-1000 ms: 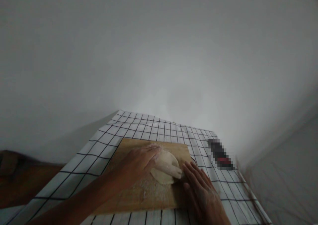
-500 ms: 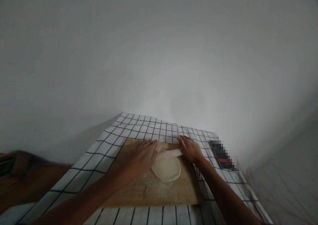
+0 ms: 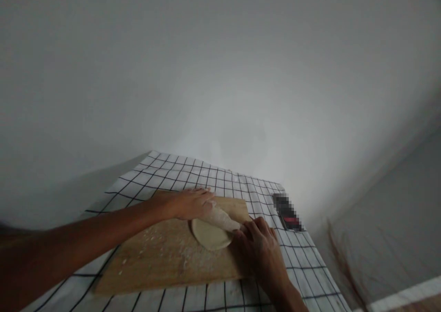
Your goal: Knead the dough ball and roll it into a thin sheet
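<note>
A flour-dusted rolling pin [image 3: 219,218] lies slantwise across a round, flat sheet of dough [image 3: 211,237], its right end nearer to me. Over the pin's far left end my left hand [image 3: 193,204] is closed, thumb along the pin and fingers reaching past it. My right hand [image 3: 257,243] grips the tapered near end, knuckles up, fingers curled round it. Both hands hide the pin's ends. Beneath the dough is a wooden board [image 3: 151,261] scattered with flour and small dough bits.
The board rests on a white cloth [image 3: 165,167] with a black grid. On its right side lies a dark, partly pixelated flat object [image 3: 288,213] with a red band. A pale wall [image 3: 220,96] stands behind the table.
The pin has turned from nearly level to slanting, its right end now closer to me. My right hand has come nearer and curled round that end. The view has shifted somewhat.
</note>
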The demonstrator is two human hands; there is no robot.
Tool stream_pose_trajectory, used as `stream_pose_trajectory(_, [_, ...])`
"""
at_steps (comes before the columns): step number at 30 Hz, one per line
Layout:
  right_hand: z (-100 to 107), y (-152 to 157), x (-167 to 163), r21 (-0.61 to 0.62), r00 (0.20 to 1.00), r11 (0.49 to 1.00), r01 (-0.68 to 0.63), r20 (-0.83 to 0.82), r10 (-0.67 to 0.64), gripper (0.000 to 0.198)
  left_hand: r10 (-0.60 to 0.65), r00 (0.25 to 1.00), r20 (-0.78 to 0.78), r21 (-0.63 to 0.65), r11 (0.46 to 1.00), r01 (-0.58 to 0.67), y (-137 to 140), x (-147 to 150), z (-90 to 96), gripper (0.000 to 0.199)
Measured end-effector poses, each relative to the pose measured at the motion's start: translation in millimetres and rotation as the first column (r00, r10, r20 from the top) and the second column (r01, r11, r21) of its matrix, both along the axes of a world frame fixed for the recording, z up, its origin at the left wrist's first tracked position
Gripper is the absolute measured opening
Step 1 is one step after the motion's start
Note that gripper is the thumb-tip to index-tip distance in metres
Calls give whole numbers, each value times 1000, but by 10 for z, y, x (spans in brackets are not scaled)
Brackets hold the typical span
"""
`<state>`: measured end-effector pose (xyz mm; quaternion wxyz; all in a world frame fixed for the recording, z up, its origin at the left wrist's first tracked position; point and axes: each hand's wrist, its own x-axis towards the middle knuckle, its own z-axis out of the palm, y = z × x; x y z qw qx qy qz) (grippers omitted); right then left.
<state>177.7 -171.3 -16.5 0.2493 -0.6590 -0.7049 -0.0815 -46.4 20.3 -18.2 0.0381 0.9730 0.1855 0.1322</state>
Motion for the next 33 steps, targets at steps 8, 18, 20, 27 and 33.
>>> stream_pose_trajectory(8, [-151,-190,-113,-47,999,998,-47,1,47,26,125,987,102,-16,992,-124,-118,15,-45,39])
stream_pose_trajectory(18, [-110,300,167,-23,995,995,-97,-28,96,36,242,943,228,-28,970,-242,-445,-108,-45,42])
stream_pose_trajectory(20, [-62,518,243,-66,990,991,-120,-86,114,42,262,935,238,-81,965,-249,-482,-130,-17,42])
stream_pose_trajectory(27, [-96,797,303,-112,973,975,-191,-156,173,50,299,909,289,-85,954,-286,-458,-158,-94,39])
stream_pose_trajectory(33, [-199,217,197,-54,975,975,-217,-56,214,43,189,957,220,-19,982,-190,-459,-191,-22,41])
